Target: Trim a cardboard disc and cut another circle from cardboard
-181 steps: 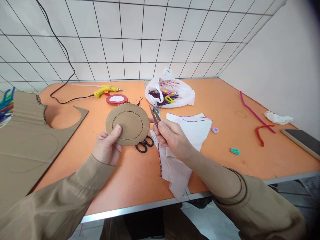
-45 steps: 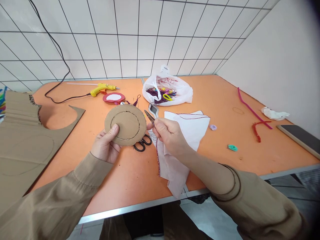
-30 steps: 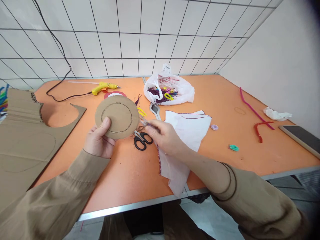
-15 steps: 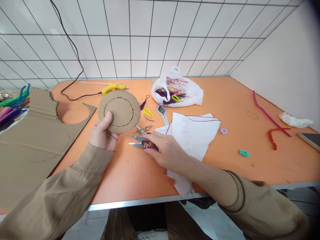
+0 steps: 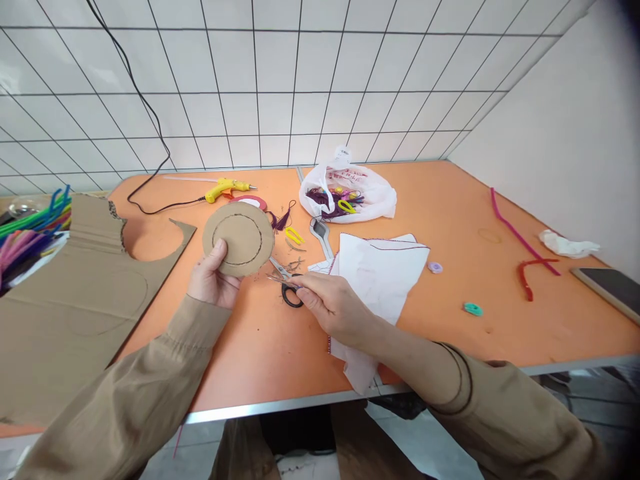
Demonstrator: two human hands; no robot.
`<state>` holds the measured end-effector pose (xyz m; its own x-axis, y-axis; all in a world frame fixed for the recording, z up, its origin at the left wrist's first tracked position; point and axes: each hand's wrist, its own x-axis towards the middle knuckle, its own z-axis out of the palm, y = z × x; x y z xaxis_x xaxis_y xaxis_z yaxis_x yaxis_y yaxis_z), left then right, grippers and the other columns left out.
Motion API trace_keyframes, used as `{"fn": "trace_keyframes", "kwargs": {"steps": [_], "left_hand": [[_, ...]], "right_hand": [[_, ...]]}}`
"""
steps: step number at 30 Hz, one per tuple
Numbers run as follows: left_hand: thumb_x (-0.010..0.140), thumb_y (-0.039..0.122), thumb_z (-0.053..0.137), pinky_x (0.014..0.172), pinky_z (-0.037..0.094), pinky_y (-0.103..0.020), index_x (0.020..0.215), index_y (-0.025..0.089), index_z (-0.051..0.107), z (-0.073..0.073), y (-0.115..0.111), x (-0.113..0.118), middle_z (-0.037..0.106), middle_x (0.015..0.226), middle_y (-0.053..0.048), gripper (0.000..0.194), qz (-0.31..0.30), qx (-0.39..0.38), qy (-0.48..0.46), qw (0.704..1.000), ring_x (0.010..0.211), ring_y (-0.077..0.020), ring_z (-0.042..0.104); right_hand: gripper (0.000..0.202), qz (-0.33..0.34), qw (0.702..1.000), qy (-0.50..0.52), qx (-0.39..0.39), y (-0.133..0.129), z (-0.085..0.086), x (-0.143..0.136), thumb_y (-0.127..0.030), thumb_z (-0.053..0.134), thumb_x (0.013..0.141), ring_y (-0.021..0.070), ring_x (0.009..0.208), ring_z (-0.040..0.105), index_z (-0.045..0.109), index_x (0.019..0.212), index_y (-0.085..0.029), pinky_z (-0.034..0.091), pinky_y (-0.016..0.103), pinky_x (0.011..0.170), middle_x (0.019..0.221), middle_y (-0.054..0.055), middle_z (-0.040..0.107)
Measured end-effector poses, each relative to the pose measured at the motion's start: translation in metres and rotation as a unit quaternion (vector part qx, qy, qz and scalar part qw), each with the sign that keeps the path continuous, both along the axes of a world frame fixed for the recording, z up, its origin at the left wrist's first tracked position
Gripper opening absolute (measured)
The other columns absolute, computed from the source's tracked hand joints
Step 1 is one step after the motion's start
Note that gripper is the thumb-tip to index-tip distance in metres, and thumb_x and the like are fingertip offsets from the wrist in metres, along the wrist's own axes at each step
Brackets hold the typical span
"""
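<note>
Snips (image 5: 281, 280) have moved down from the cardboard disc (image 5: 243, 240), overlapping black-handled scissors (image 5: 285, 295).

Right hand (image 5: 333, 307) lower — snips (image 5: 287, 281) swung from steep to nearly flat, now overlapping black-handled scissors (image 5: 285, 295).

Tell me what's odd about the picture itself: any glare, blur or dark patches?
In the head view, the upper right corner falls into black; in the same head view, pale glare sits on the tiled wall at far left and a bright sheen on the table's metal edge; also there, the snips in the right hand look indistinct, the cardboard disc clearer.
</note>
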<state>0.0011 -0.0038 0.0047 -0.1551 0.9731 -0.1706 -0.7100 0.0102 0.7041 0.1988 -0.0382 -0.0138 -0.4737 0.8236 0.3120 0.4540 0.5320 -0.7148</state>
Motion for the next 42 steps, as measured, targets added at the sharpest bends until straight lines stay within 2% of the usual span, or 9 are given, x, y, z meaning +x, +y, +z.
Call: {"fn": "trace_keyframes", "kwargs": {"steps": [6,9,11,15,20,24,32,37,42], "left_hand": [[0.087,0.015,0.056,0.093,0.055,-0.029,0.125,0.016,0.060,-0.009,0.000,0.001,0.076,0.100,-0.006,0.039,-0.022,-0.016,-0.014,1.000,0.101,-0.0201,0.070],[0.090,0.014,0.050,0.091,0.056,-0.029,0.133,0.011,0.054,-0.011,0.002,-0.001,0.077,0.096,-0.009,0.043,-0.042,-0.061,-0.022,0.997,0.096,-0.0206,0.071],[0.092,0.015,0.045,0.085,0.059,-0.029,0.136,0.009,0.050,-0.013,0.004,-0.003,0.077,0.096,-0.010,0.045,-0.089,-0.092,-0.022,0.992,0.089,-0.0206,0.073],[0.090,0.015,0.048,0.076,0.061,-0.027,0.133,0.005,0.052,-0.020,0.009,-0.008,0.075,0.101,-0.014,0.044,-0.169,-0.094,-0.008,0.981,0.086,-0.0214,0.073],[0.082,0.011,0.060,0.075,0.061,-0.024,0.118,0.004,0.063,-0.019,0.007,-0.005,0.073,0.109,-0.017,0.037,-0.151,-0.051,0.013,0.987,0.093,-0.0233,0.072],[0.074,0.008,0.068,0.072,0.062,-0.026,0.118,0.008,0.064,-0.014,0.003,-0.001,0.073,0.108,-0.015,0.044,-0.136,-0.030,0.057,0.989,0.093,-0.0248,0.072],[0.075,0.006,0.068,0.074,0.061,-0.026,0.128,0.012,0.058,-0.013,-0.007,0.006,0.074,0.105,-0.014,0.054,-0.109,-0.030,0.042,0.993,0.091,-0.0242,0.072],[0.077,0.004,0.066,0.069,0.061,-0.022,0.126,0.009,0.060,-0.015,-0.005,0.003,0.076,0.097,-0.012,0.050,-0.108,-0.068,0.016,0.992,0.083,-0.0207,0.074],[0.078,0.003,0.063,0.073,0.061,-0.021,0.122,0.008,0.061,-0.011,-0.004,0.002,0.076,0.098,-0.011,0.045,-0.071,-0.067,0.011,0.995,0.087,-0.0190,0.073]], "right_hand": [[0.034,-0.006,0.984,0.104,-0.143,0.007,0.004,0.007,-0.045,0.037,0.096,0.0137,0.066,0.045,0.051,0.080,-0.019,0.035,0.027,0.061,0.073,0.000,0.051],[0.042,-0.003,0.977,0.153,-0.151,0.009,0.003,0.008,-0.052,0.033,0.096,0.0127,0.064,0.042,0.051,0.081,-0.018,0.034,0.028,0.061,0.073,0.000,0.048],[0.044,-0.010,0.974,0.169,-0.149,0.008,0.004,0.009,-0.053,0.030,0.097,0.0120,0.061,0.040,0.052,0.081,-0.017,0.033,0.028,0.059,0.071,0.000,0.046],[0.031,-0.034,0.969,0.180,-0.163,0.007,0.008,0.008,-0.047,0.042,0.093,0.0113,0.061,0.038,0.049,0.082,-0.018,0.032,0.026,0.057,0.070,-0.002,0.043],[0.016,-0.041,0.982,0.121,-0.136,0.004,0.009,0.004,-0.035,0.050,0.089,0.0107,0.059,0.038,0.047,0.087,-0.019,0.032,0.025,0.057,0.069,-0.004,0.043],[0.023,-0.006,0.993,0.072,-0.093,0.000,0.008,0.002,-0.037,0.043,0.093,0.0118,0.058,0.041,0.050,0.103,-0.018,0.033,0.025,0.057,0.066,-0.003,0.046],[0.024,-0.002,0.999,0.005,-0.040,-0.006,0.003,-0.004,-0.030,0.033,0.096,0.0149,0.067,0.052,0.051,0.084,-0.018,0.039,0.028,0.063,0.075,0.004,0.059],[0.036,0.004,0.979,0.115,-0.168,-0.003,0.008,-0.005,-0.046,0.038,0.095,0.0122,0.060,0.045,0.057,0.087,-0.016,0.036,0.027,0.057,0.068,0.000,0.050],[0.046,0.022,0.878,0.277,-0.389,0.004,0.003,-0.003,-0.058,0.048,0.087,0.0062,0.042,0.022,0.060,0.083,-0.014,0.016,0.023,0.039,0.053,-0.007,0.035]]}}
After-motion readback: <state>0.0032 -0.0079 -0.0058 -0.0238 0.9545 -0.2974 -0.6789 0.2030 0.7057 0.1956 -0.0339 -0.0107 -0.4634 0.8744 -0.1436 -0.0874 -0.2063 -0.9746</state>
